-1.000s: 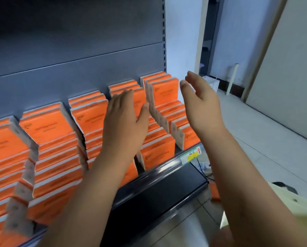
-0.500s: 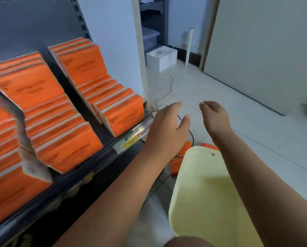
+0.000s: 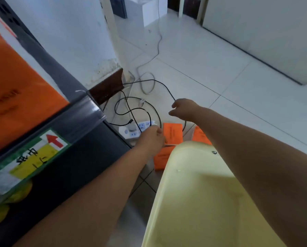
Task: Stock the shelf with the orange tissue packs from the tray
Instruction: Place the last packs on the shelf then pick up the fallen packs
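Head camera: your left hand (image 3: 151,138) touches the left edge of an orange tissue pack (image 3: 172,133) lying on the floor (image 3: 220,72) just past the far rim of the yellow tray (image 3: 193,193), grip impossible to tell, while your right hand (image 3: 182,108) hovers above it, loose-fingered and holding nothing.

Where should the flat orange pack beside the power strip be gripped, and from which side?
Probably across its two long edges, from above. The pack lies flat, face up on the floor, so only its edges offer purchase. The left hand is at its left edge, by the power strip: thumb there, fingers over the right edge.
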Tool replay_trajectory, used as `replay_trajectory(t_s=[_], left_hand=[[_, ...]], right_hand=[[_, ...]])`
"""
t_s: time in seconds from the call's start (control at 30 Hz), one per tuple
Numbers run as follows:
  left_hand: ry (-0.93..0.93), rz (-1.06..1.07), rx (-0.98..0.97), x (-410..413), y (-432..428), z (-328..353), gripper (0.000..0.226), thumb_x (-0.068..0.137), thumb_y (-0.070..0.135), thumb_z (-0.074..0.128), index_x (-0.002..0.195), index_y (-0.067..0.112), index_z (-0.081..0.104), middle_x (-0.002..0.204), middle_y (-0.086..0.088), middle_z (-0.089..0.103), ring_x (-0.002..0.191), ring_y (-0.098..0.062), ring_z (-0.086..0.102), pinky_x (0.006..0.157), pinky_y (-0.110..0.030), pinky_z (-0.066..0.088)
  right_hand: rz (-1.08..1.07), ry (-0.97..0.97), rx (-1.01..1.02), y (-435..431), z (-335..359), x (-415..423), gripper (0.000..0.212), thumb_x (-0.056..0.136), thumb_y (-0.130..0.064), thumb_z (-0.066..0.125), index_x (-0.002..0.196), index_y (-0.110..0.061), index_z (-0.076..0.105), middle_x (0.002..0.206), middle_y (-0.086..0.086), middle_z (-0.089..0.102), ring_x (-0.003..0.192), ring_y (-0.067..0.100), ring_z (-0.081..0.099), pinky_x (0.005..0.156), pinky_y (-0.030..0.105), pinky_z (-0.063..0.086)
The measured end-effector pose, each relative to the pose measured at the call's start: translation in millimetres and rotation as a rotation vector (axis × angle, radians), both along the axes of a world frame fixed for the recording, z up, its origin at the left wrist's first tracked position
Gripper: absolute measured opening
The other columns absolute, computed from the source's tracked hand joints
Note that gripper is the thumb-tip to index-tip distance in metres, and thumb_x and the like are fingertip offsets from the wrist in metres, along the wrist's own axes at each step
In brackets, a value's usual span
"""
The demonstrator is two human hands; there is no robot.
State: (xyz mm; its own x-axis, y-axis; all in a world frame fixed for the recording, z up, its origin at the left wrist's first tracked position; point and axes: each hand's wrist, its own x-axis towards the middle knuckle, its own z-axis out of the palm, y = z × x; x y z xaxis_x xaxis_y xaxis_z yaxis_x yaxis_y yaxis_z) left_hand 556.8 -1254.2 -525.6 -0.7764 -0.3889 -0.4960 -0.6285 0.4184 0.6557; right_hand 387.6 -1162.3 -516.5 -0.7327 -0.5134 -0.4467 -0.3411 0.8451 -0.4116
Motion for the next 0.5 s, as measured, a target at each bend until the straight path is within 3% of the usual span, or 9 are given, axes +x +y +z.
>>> replay_trajectory(t_s=[0.13,0.23,0.37,0.5], left_hand=[[-0.057,-0.160,-0.014,1,11,-42,0.012,0.091,0.036,0.066,0.100,0.027,0.064,0.096,0.004,0.068,0.091,-0.018,0.064,0.080,-0.036,0.053],[-0.141,-0.320,-0.104,-2,24,-69,0.039,0.084,0.059,0.049,0.111,0.034,0.060,0.105,0.002,0.070,0.092,-0.020,0.063,0.081,-0.040,0.054],[-0.313,-0.400,-0.219,-13,29,-96,0.054,0.093,0.050,0.044,0.142,0.029,0.050,0.138,-0.011,0.055,0.121,-0.038,0.050,0.095,-0.049,0.045],[-0.314,-0.446,-0.298,-9,30,-106,0.057,0.102,0.040,0.042,0.152,0.015,0.035,0.146,-0.014,0.041,0.130,-0.040,0.041,0.101,-0.052,0.040]], right_hand=[[0.143,-0.072,0.172,-11,-47,2,0.066,0.093,-0.040,0.067,0.151,-0.017,0.045,0.153,0.007,0.047,0.139,0.027,0.046,0.111,0.039,0.042],[0.243,-0.092,0.308,-16,-60,8,0.066,0.095,-0.037,0.067,0.150,-0.011,0.043,0.150,0.010,0.049,0.134,0.030,0.051,0.106,0.040,0.046],[0.312,-0.054,0.372,-14,-77,10,0.063,0.092,-0.036,0.071,0.145,-0.012,0.045,0.141,0.012,0.055,0.124,0.030,0.057,0.101,0.039,0.049],[0.246,-0.017,0.330,-3,-95,6,0.078,0.086,-0.044,0.075,0.149,-0.014,0.040,0.145,0.013,0.048,0.127,0.033,0.053,0.104,0.046,0.048]])
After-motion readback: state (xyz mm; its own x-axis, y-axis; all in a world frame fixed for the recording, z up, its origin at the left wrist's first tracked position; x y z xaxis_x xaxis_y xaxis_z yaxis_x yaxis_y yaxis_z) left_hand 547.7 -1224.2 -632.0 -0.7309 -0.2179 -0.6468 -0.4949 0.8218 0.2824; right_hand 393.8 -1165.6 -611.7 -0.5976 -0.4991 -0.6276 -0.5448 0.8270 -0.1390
